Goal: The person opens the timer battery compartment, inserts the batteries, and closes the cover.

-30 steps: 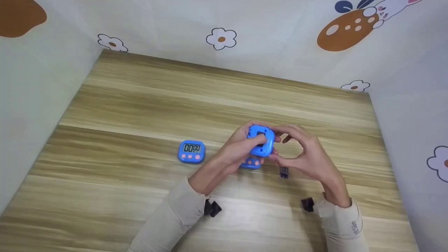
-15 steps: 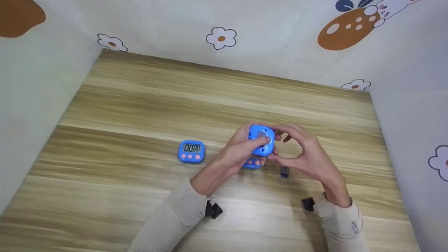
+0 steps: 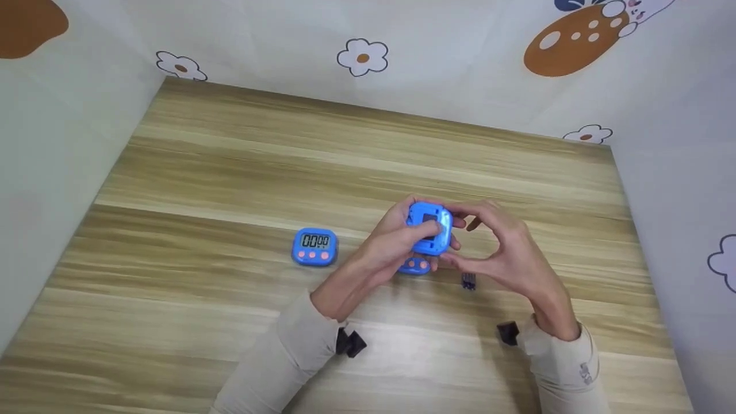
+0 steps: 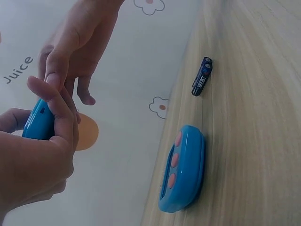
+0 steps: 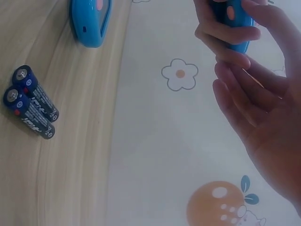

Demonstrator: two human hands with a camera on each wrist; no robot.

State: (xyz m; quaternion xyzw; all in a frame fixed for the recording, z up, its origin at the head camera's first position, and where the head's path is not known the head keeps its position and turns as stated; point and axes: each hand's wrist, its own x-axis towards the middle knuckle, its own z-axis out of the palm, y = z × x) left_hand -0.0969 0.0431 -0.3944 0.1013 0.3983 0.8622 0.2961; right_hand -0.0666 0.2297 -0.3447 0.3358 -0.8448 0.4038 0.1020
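Observation:
My left hand [image 3: 376, 247] grips a blue digital timer [image 3: 444, 230] with its back turned up and its thumb pressed across that back, beside a dark rectangular area. My right hand [image 3: 514, 250] holds the same timer by its right side, thumb at the near corner and index finger at the far one. Both hands keep it raised above the table. A second blue timer [image 4: 188, 167] with pink buttons lies below them, partly hidden by the left hand in the head view. Two dark blue batteries [image 5: 30, 103] lie side by side on the table, under the right hand.
A third blue timer [image 3: 314, 247] showing zeros lies face up, left of the left forearm. The wood-grain table [image 3: 230, 161] meets pale cloth walls [image 3: 448, 63] printed with flowers at its back and sides. Black wrist mounts [image 3: 351, 343] stick out from both sleeves.
The left thumb has shifted slightly on the timer's back, and the timer's tilt has changed a little. The right hand keeps its place on the side. The head view has moved slightly.

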